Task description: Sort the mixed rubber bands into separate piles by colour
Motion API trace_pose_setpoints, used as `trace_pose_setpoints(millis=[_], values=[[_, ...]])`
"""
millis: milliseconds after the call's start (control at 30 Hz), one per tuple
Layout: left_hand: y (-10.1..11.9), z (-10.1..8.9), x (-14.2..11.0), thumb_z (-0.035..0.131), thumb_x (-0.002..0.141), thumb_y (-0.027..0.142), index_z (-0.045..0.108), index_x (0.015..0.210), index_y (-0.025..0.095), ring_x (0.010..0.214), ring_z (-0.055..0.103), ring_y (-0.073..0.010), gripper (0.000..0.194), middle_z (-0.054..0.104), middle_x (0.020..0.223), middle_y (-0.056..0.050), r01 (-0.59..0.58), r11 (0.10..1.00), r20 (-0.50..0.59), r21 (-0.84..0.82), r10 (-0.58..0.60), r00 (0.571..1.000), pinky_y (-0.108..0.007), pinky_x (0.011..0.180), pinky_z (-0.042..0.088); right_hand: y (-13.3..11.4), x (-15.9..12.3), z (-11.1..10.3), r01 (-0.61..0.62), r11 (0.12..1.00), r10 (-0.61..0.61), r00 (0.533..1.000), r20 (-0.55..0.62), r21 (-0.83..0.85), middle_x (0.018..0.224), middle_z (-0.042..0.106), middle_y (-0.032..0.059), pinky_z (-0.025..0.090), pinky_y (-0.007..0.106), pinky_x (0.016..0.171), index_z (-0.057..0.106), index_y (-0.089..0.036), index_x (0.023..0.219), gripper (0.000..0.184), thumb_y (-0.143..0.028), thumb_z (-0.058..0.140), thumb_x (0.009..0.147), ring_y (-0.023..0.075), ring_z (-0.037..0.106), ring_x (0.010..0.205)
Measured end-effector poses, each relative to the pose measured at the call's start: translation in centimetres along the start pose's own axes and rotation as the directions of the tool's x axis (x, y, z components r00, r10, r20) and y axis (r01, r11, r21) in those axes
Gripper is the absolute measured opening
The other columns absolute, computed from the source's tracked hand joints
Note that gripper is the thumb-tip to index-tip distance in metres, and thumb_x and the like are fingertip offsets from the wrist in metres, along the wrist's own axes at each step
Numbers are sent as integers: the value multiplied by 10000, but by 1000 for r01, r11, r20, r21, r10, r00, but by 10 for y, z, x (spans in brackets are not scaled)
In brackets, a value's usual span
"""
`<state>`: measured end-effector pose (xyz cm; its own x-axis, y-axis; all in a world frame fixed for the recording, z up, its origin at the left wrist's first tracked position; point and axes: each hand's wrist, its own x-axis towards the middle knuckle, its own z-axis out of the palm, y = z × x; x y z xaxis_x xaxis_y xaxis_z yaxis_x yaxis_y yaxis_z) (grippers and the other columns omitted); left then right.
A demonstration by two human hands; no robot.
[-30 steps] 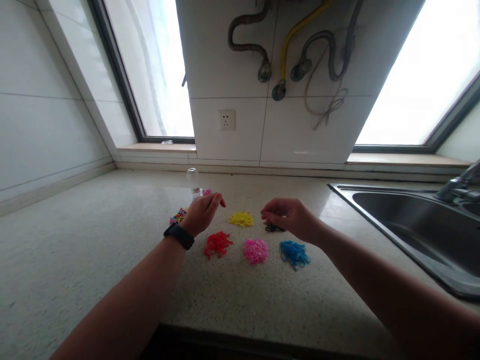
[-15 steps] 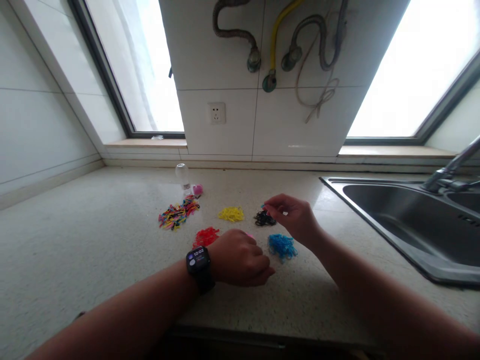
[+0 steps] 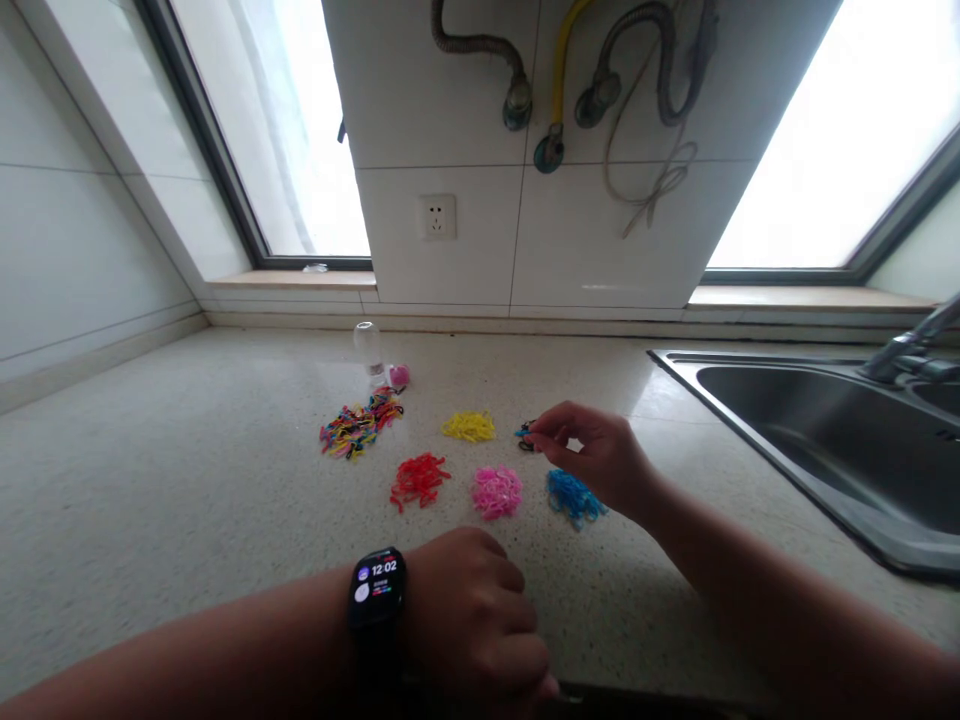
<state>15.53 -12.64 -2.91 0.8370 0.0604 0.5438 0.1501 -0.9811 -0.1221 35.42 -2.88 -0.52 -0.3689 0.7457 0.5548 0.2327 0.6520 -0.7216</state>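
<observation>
My right hand (image 3: 592, 455) is pinched at the black rubber bands (image 3: 527, 446), partly covering them. A bit of blue, seemingly a small rubber band (image 3: 520, 433), shows at its fingertips. Below that hand lies a pile of blue rubber bands (image 3: 574, 497). My left hand (image 3: 480, 615), wrist in a black watch (image 3: 377, 590), is curled near the counter's front edge; its fingertips and anything inside are hidden. Beyond it sit pink rubber bands (image 3: 496, 492) and red ones, the red rubber bands (image 3: 418, 480) further left. Yellow rubber bands (image 3: 469, 426) lie behind these.
A mixed pile of coloured rubber bands (image 3: 360, 425) lies on the left of the speckled counter (image 3: 247, 480). Behind it stand a clear bottle (image 3: 367, 350) and a small pink object (image 3: 399, 376). A steel sink (image 3: 825, 430) with a tap (image 3: 900, 350) is at right.
My left hand has drawn back toward the counter's front edge, uncovering the pink and red piles. My right hand has come down slightly at the black pile, still pinched. The view has shifted a little.
</observation>
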Motion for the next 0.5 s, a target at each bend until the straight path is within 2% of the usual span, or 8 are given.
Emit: trace_pose_setpoints(millis=[133, 267, 333, 500], values=[[2, -5, 2, 647, 906, 296, 527, 614, 202, 512, 518, -112, 329, 555, 546, 29, -50, 996, 177, -74, 62, 982, -311, 434, 353, 0, -1, -1, 18, 1000, -17, 999, 33, -21, 725, 708, 14, 489, 231, 528, 712, -189, 871, 107, -292, 709, 840, 101, 596, 587], [4, -4, 1, 720, 858, 273, 511, 626, 197, 539, 513, -93, 321, 596, 604, 51, -8, 981, 337, -192, 74, 939, -293, 453, 392, -6, 0, -1, 56, 997, -54, 997, 46, -46, 704, 702, 4, 496, 217, 537, 727, -190, 865, 71, -253, 709, 839, 94, 597, 588], [3, -2, -1, 713, 864, 277, 528, 656, 199, 572, 523, -100, 290, 615, 635, 49, -2, 977, 361, -211, 80, 929, -293, 453, 392, -9, 0, -1, 77, 995, -74, 996, 48, -57, 685, 696, -1, 494, 212, 531, 736, -188, 853, 58, -236, 707, 836, 90, 593, 577], [-2, 4, -3, 688, 867, 265, 541, 722, 188, 607, 535, -115, 220, 597, 650, 44, 5, 959, 315, -285, 89, 945, -293, 470, 364, -9, 0, 0, 126, 992, -123, 990, 64, -32, 683, 698, 9, 488, 206, 515, 737, -167, 847, 55, -206, 702, 832, 87, 588, 566]])
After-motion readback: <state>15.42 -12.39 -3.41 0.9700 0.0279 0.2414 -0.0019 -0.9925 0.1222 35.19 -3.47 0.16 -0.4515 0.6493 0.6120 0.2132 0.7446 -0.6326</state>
